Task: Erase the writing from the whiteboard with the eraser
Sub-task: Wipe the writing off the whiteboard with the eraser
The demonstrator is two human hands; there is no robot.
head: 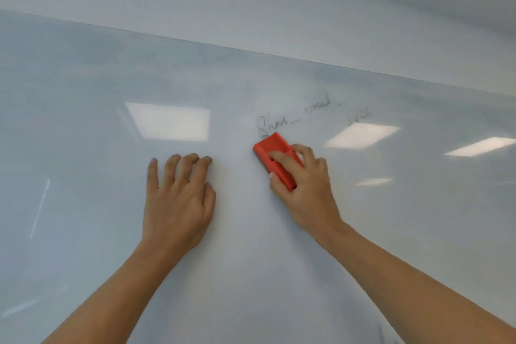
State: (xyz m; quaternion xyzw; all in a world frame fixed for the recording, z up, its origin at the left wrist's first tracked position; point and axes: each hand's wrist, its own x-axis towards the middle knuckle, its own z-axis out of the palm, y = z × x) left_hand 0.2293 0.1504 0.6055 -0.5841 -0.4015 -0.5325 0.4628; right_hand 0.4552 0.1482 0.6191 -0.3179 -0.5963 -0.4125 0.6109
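The right hand (303,184) holds the red eraser (276,160) flat on the whiteboard (83,120), forefinger laid along its back, thumb on the near edge and the other fingers curled over the far side; its top corner sits at the foot of the faint dark writing (296,117), which trails up and to the right. The left hand (178,201) rests on the bare board well to the left, fingers loosely bent and slightly apart, holding nothing; it looks to be a brace. To wipe well, I would keep the pad flat under even pressure and sweep up-right through each word in overlapping passes, since these thin marks may smear rather than lift.
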